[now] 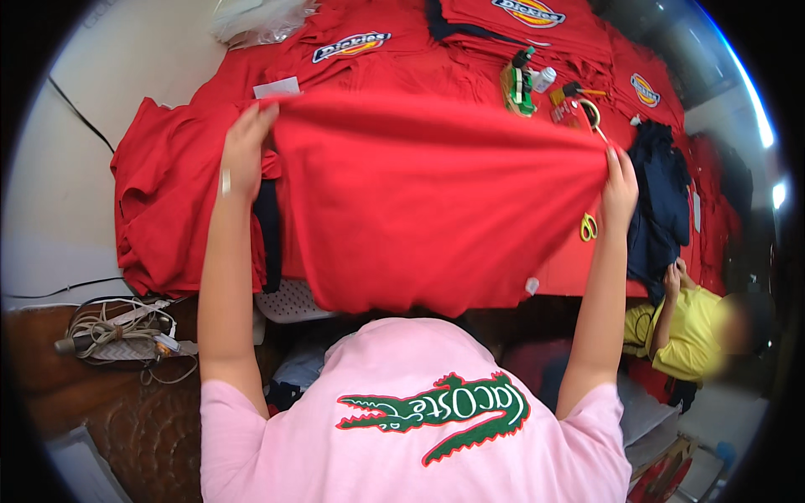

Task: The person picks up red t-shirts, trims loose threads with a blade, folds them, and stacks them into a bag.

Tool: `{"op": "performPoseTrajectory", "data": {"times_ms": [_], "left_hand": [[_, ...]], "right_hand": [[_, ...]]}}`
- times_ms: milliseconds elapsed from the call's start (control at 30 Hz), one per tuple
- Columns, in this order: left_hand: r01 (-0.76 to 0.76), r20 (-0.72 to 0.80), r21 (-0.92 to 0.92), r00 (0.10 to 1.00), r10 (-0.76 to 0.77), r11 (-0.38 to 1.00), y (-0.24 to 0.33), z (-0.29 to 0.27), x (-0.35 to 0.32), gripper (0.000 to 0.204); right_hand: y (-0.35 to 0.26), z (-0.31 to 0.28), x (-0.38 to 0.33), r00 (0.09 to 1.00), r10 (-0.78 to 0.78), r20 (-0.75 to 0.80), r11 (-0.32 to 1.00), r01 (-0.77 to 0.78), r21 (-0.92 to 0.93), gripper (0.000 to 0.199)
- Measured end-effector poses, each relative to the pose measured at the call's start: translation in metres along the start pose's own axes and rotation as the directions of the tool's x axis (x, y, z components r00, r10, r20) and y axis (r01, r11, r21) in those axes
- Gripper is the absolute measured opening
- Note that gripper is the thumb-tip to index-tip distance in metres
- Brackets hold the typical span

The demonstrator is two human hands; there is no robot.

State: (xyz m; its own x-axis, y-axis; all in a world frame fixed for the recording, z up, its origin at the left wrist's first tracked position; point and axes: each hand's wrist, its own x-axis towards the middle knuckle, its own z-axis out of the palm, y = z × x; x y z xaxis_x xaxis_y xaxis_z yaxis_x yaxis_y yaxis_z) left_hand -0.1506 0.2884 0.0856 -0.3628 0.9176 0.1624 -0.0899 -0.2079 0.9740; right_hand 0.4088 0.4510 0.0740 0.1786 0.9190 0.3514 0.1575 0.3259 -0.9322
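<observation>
A red cloth garment (436,201) is stretched wide between my two raised hands, slightly blurred along its upper edge. My left hand (247,151) is closed on its upper left corner. At its upper right corner, my right hand (620,189) pinches the cloth. The garment hangs over the table and sags toward me, and a small white tag (532,287) shows by its lower right edge. Yellow-handled scissors (589,226) lie beside my right wrist. Left of my left hand is another crumpled red garment (163,201), with a dark navy strip near my forearm.
Stacked red garments with printed badges (524,50) cover the far side. A green box (518,90), a white bottle (543,80) and a tape roll (592,112) stand behind the cloth. Rightward, a person in yellow (692,331) touches navy cloth (656,201). Bundled cables (126,331) lie left.
</observation>
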Motion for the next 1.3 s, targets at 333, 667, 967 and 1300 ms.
{"op": "performPoseTrajectory", "data": {"times_ms": [333,667,967,1300], "left_hand": [[-0.372,0.392,0.664,0.912,0.122,0.649,-0.124,0.062,-0.08,0.034],[-0.353,0.485,0.853,0.808,-0.334,0.385,-0.145,0.069,-0.216,0.086],[-0.216,0.311,0.869,0.938,-0.153,0.445,-0.157,0.117,-0.207,0.082],[0.131,-0.039,0.168,0.991,-0.127,0.977,-0.119,0.092,-0.152,0.038]], "right_hand": [[0.021,0.089,-0.15,0.749,-0.269,0.605,0.771,0.544,-0.331,0.034],[0.061,0.056,-0.283,0.676,0.038,0.736,0.849,0.367,-0.381,0.012],[-0.01,0.112,-0.248,0.747,0.294,0.596,0.926,-0.068,-0.372,0.017],[-0.159,0.003,-0.13,0.793,0.075,0.605,0.737,-0.453,0.502,0.014]]}}
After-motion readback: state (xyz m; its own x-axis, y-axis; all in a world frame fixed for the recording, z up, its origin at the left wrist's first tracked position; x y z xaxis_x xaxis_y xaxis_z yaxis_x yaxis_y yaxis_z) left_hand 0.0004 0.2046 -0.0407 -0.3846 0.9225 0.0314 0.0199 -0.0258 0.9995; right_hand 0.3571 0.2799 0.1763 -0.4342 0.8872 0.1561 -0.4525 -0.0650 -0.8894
